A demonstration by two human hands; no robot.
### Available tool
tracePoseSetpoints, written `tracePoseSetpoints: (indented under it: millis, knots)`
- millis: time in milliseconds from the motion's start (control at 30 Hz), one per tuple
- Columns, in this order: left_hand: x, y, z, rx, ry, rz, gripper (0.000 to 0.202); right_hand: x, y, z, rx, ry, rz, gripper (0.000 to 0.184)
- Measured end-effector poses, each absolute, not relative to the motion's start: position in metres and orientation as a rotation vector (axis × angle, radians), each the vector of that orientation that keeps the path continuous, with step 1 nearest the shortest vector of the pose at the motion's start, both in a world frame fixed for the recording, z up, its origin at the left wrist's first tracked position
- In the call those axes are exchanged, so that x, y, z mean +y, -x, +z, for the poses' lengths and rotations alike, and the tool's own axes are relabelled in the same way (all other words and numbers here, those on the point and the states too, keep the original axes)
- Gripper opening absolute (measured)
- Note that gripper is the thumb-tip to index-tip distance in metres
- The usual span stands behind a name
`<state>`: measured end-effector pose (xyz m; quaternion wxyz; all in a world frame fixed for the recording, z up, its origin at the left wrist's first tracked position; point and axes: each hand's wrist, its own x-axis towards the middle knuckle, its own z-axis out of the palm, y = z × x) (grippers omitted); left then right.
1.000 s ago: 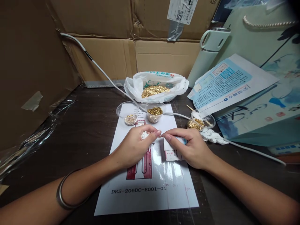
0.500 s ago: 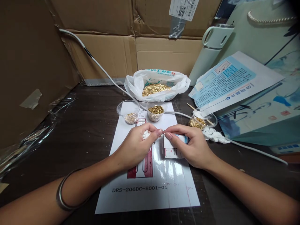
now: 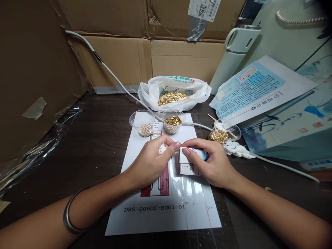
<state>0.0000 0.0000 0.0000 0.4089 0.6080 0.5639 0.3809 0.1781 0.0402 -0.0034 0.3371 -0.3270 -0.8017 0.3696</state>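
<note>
over the printed sheet (image 3: pixel 166 211) at the table's middle, left hand (image 3: pixel 150 162) cups white pieces, pinching a gold pin (image 3: pixel 180 148) with right hand (image 3: pixel 210 162), which grips a small box (image 3: pixel 188 166); loose pinch risks dropping it.

The printed sheet (image 3: pixel 166 204) is white paper under a glossy clear film that throws back glare, lying on a dark, matt wood-grain tabletop (image 3: pixel 98 138) with crinkled shiny plastic wrap (image 3: pixel 38 152) along its left edge. The two small cups (image 3: pixel 142 121) (image 3: pixel 173 122) are clear smooth plastic holding bright gold-coloured metal pins, as does the thin white plastic bag (image 3: pixel 173 91), and the walls behind are rough matt brown cardboard (image 3: pixel 124 58). The left hand (image 3: pixel 151 160) cups small white plastic-looking pieces (image 3: pixel 162 148) above a smooth metal bangle (image 3: pixel 71 214), the right hand (image 3: pixel 210 162) rests on a small white cardboard box (image 3: pixel 186 165), and the flask (image 3: pixel 233 52) looks satin-smooth pale green.
</note>
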Motion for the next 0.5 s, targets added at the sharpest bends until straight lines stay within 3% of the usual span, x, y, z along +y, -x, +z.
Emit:
tracePoseSetpoints:
  millis: [500]
  knots:
    - [-0.0039, 0.0010, -0.0048, 1.465, -1.489, 0.934, 0.032, 0.0372, -0.1741, -0.0026, -2.166, 0.853, 0.930, 0.011]
